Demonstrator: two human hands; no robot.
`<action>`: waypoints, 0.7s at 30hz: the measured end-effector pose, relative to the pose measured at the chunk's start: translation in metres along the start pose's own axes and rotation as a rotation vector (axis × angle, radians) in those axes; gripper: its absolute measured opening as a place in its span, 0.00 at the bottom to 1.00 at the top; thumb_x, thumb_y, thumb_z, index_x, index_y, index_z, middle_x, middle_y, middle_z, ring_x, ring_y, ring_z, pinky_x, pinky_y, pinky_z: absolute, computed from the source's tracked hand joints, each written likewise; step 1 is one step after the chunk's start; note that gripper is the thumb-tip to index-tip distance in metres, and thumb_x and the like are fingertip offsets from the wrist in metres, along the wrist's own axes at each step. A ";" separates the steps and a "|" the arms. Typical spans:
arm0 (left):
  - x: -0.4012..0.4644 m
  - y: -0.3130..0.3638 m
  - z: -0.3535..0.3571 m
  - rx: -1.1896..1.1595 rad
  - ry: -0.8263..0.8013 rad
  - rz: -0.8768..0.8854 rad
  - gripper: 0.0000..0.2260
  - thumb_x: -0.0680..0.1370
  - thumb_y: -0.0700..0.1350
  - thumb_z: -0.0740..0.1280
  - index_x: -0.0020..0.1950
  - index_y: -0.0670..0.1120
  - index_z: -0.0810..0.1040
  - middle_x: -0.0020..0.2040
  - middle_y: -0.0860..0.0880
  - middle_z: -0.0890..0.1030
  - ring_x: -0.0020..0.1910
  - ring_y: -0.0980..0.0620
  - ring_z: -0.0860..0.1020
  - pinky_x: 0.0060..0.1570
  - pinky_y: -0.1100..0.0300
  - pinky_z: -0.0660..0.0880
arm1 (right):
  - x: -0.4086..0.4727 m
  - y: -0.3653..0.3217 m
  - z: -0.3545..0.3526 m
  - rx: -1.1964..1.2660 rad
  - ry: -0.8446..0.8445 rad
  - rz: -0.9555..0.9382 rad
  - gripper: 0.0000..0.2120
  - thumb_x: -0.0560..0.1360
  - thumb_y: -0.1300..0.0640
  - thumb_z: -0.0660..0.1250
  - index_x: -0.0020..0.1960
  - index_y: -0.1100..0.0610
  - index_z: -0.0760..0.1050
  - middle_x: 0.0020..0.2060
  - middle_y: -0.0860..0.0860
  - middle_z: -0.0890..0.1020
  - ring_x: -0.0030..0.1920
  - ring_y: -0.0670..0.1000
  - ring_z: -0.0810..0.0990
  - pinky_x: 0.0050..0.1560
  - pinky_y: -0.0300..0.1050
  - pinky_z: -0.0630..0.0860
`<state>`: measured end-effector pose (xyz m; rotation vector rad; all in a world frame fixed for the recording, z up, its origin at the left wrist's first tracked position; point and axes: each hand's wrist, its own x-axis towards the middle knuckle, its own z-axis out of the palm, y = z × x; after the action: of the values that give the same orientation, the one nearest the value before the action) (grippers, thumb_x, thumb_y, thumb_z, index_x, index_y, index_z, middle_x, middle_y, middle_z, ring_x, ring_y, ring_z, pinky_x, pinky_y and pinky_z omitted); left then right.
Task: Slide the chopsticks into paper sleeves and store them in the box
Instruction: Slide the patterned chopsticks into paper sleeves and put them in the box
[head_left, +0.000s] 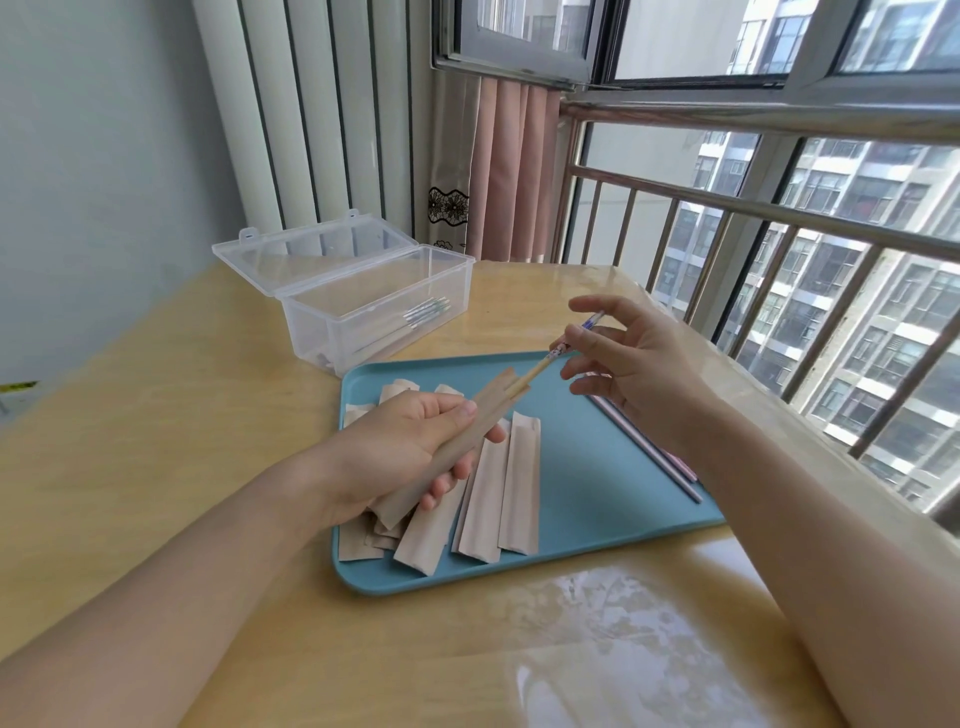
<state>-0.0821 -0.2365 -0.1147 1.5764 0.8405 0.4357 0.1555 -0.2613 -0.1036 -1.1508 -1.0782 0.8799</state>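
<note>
Chopsticks with pale wooden shafts and patterned blue-and-white tops (558, 353) stand partly inside a long brown paper sleeve (447, 451), their lower ends in its open notched mouth and their decorated upper ends sticking out toward the upper right. The left hand (410, 447) grips this sleeve around its middle, fingers curled under it and thumb lying along the top, holding it tilted above a flat teal plastic tray (582, 483). The right hand (631, 364) pinches the patterned tops of the chopsticks between thumb and fingertips, with the other fingers spread loosely.

On the tray, under and just beside the left hand, lies a loose row of more brown paper sleeves (498, 488), some overlapping. Along the tray's right edge lie more thin chopsticks with striped grey and pink ends (654, 452), partly hidden by the right forearm.

The tray sits on a light wooden tabletop (208, 415) with a glossy surface. Behind the tray, near its far left corner, stands a clear plastic storage box (363, 306) with its hinged lid swung open toward the back; inside it lie several chopsticks with green-tipped patterned ends (423, 312). Whether those are sleeved is hard to tell through the plastic.
</note>
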 end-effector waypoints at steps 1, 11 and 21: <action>0.000 0.000 0.000 -0.007 -0.001 -0.003 0.18 0.85 0.51 0.55 0.59 0.42 0.80 0.32 0.50 0.74 0.26 0.55 0.70 0.25 0.64 0.71 | 0.000 0.001 0.000 0.004 -0.013 0.001 0.12 0.78 0.63 0.69 0.61 0.58 0.76 0.42 0.58 0.85 0.33 0.52 0.82 0.33 0.43 0.81; 0.003 -0.002 0.001 -0.127 -0.023 -0.013 0.17 0.85 0.50 0.56 0.61 0.41 0.79 0.33 0.49 0.74 0.27 0.55 0.70 0.26 0.64 0.71 | 0.006 -0.002 -0.015 -0.130 -0.004 0.058 0.14 0.82 0.49 0.62 0.63 0.54 0.77 0.45 0.57 0.84 0.39 0.54 0.83 0.36 0.46 0.80; 0.006 -0.002 0.005 -0.355 0.064 0.016 0.13 0.85 0.43 0.59 0.58 0.37 0.79 0.41 0.42 0.84 0.36 0.49 0.83 0.34 0.59 0.81 | 0.024 0.014 -0.085 -1.364 0.149 0.257 0.18 0.68 0.39 0.76 0.36 0.54 0.81 0.34 0.52 0.83 0.39 0.54 0.82 0.46 0.55 0.83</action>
<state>-0.0751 -0.2361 -0.1186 1.2474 0.7524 0.6144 0.2442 -0.2579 -0.1173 -2.4568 -1.4320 0.1083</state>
